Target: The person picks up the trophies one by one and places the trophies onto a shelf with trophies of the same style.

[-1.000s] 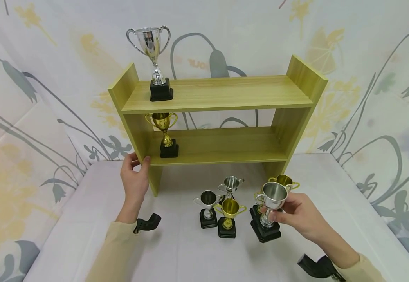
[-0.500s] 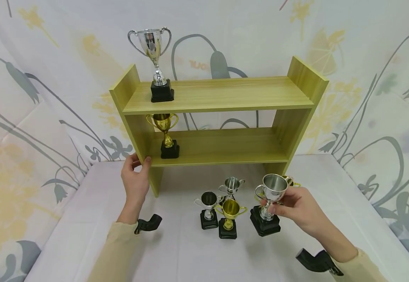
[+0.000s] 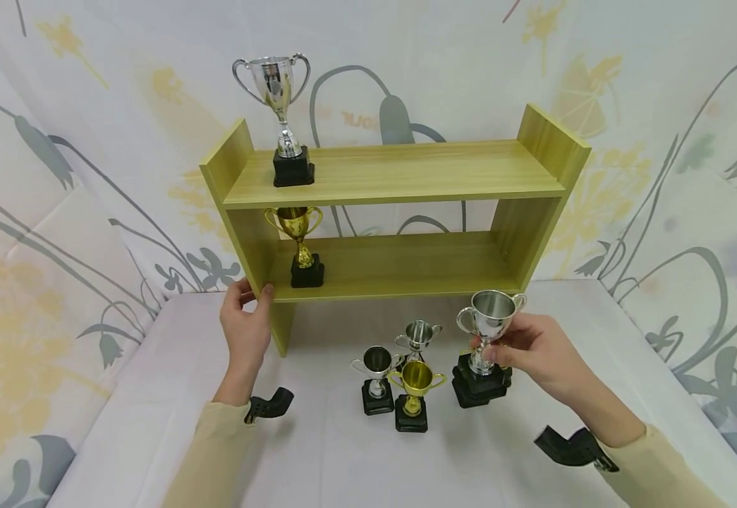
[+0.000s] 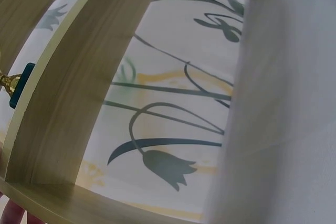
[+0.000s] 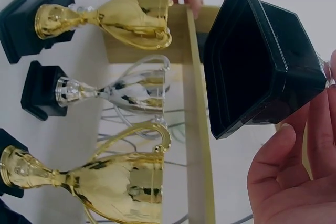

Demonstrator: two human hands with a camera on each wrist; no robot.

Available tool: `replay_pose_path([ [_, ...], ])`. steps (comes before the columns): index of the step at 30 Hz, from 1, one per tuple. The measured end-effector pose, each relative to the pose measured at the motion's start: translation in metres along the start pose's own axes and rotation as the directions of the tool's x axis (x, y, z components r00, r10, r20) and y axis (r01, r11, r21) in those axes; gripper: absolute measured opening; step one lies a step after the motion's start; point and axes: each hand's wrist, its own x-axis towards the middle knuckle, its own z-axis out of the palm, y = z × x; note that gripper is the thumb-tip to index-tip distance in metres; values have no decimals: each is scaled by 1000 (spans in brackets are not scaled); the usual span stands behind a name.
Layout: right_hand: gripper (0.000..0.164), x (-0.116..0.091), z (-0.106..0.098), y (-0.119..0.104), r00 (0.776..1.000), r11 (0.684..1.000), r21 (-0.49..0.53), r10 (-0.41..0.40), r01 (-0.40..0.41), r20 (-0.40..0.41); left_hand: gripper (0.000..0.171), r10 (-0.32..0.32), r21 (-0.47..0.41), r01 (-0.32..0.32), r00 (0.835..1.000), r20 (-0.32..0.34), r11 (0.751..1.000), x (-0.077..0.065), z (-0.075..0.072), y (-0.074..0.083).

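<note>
My right hand (image 3: 536,353) pinches a small silver trophy cup (image 3: 494,317) by its stem, below and in front of the shelf's right end. Its black base (image 5: 299,61), hollow underneath, faces the right wrist camera. Behind it in the head view, a gold trophy is almost wholly hidden. My left hand (image 3: 245,331) grips the left side panel of the wooden shelf (image 3: 393,286), thumb on the front edge. Only its fingertips (image 4: 13,213) show in the left wrist view. To the left of the held cup stand a gold trophy (image 3: 417,381) and two silver trophies, one nearer (image 3: 377,363), one farther (image 3: 419,335).
A large silver trophy (image 3: 274,88) stands at the left of the top board (image 3: 400,169). Beneath it, a gold trophy (image 3: 295,226) occupies the left of the middle board. The shelf stands on a white-covered table (image 3: 343,466) before a flower-printed backdrop (image 3: 470,70).
My right hand has raised the silver trophy cup, bringing its rim up to the middle board's front edge in the head view. The left hand keeps its grip on the shelf.
</note>
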Motion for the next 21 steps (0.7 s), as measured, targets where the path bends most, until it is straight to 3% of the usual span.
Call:
replay_pose_path([
  [21, 25, 33, -9, -20, 1000, 999, -38, 6, -6, 18, 28, 3, -4, -3, 1000, -10, 1000, -1, 1, 0],
])
